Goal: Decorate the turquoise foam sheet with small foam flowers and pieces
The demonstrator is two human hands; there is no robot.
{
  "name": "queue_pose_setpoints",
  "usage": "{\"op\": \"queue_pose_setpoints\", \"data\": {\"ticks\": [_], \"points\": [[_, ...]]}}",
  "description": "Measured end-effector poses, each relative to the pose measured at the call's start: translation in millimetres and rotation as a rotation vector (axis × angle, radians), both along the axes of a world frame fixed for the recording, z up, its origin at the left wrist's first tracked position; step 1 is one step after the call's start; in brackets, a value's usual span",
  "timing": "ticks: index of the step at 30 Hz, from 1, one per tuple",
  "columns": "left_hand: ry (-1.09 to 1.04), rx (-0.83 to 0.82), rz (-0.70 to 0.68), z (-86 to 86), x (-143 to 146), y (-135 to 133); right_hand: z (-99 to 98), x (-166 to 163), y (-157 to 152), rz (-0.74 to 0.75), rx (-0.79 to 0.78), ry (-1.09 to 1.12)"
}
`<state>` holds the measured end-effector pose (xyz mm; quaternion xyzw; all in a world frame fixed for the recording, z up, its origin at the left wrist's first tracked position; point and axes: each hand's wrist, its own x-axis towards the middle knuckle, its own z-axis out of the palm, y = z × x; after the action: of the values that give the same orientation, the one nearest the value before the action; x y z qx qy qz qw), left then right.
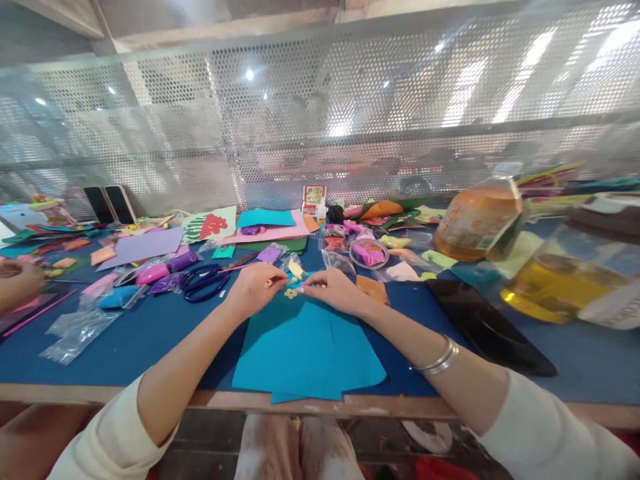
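Both my hands meet over a bright blue sheet (305,347) lying at the table's front. My left hand (256,288) is closed in a pinch at the sheet's far end, and what sits between its fingertips is too small to name. Opposite it, my right hand (334,291) also has thumb and fingers pressed together around something I cannot make out. Just below the fingertips, a small yellowish flower shape (291,293) rests on the sheet. Slightly beyond them is a small plastic bag with a pale yellow lump (295,267).
Dark blue scissors (204,283) and bagged coloured clay (153,272) are to the left, near another person's hand (19,283). On the right lie a black phone (480,320), a bottle of amber drink (477,217) and a jar of yellow liquid (565,273). Perforated metal panels (320,113) rise behind.
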<state>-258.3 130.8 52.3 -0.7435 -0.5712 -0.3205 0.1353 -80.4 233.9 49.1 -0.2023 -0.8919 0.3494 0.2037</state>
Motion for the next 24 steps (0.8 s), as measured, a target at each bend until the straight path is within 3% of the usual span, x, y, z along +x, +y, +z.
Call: {"op": "queue_pose_setpoints", "data": {"ticks": [11, 24], "points": [[0.037, 0.022, -0.073, 0.5, -1.3, -0.4, 1.5, 1.1, -1.3, 0.006, -0.009, 0.013], [0.088, -0.142, -0.058, -7.7, -1.6, 2.7, 3.8, 2.3, -0.1, -0.033, -0.002, -0.002]]}}
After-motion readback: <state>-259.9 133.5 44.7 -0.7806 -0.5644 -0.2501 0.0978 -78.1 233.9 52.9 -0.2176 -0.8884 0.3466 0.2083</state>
